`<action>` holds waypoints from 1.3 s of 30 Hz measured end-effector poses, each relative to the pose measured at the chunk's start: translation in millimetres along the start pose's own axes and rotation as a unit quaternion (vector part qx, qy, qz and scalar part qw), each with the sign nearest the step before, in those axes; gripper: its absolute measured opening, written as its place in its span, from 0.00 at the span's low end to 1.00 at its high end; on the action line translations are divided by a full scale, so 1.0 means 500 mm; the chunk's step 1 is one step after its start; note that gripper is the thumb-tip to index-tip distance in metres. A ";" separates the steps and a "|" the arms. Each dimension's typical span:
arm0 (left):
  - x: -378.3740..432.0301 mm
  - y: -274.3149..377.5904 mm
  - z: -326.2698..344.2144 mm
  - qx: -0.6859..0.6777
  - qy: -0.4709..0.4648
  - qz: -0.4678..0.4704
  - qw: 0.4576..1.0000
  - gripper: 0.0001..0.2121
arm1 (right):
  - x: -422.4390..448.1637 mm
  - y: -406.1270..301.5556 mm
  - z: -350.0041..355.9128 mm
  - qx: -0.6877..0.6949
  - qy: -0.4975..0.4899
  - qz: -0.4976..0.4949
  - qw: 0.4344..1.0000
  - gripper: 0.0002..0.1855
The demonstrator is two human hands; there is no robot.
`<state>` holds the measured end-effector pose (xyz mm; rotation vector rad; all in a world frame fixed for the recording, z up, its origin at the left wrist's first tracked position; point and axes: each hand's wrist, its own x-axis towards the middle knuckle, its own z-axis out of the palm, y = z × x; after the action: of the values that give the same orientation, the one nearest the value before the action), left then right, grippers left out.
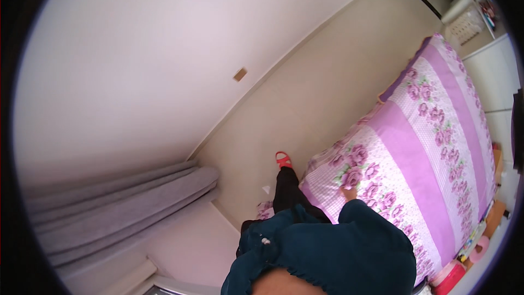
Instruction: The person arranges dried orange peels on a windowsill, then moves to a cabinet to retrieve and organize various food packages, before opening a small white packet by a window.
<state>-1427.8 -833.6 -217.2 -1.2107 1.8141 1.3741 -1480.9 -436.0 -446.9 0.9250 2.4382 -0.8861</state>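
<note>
A floral sheet (401, 131) with pink, purple and white bands covers the bed at the right. One of my hands, the right hand (349, 193) by its side of the body, lies at the near edge of this sheet, beside a printed rose. Its fingers are mostly hidden, so I cannot tell whether they grip the cloth. My left hand is out of view. A small piece of similar floral cloth (265, 210) shows on the floor by my dark trouser leg. My foot wears a red sandal (283, 159).
Grey curtains (123, 213) hang at the lower left beside a white wall (143, 69) with a small brown plate. A white basket (466, 26) stands on a shelf at the upper right. A pink roll (479, 250) and a red item (448, 280) sit beyond the bed's edge.
</note>
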 end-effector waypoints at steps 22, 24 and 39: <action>0.507 0.732 -0.113 0.027 -0.108 -0.120 0.986 0.13 | 0.331 -0.273 -0.448 0.312 -0.110 0.244 0.912 0.22; 0.674 0.861 -0.089 -0.009 -0.134 -0.079 0.988 0.15 | 0.362 -0.249 -0.427 0.292 -0.110 0.236 0.921 0.21; 0.633 1.860 0.842 0.244 -0.233 0.301 0.892 0.14 | 0.641 -0.324 -0.731 0.389 -0.068 0.410 0.822 0.18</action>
<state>-2434.9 -475.4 -207.0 -0.0299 2.0566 1.2384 -1866.6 -138.9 -287.0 1.8829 1.2264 -1.4987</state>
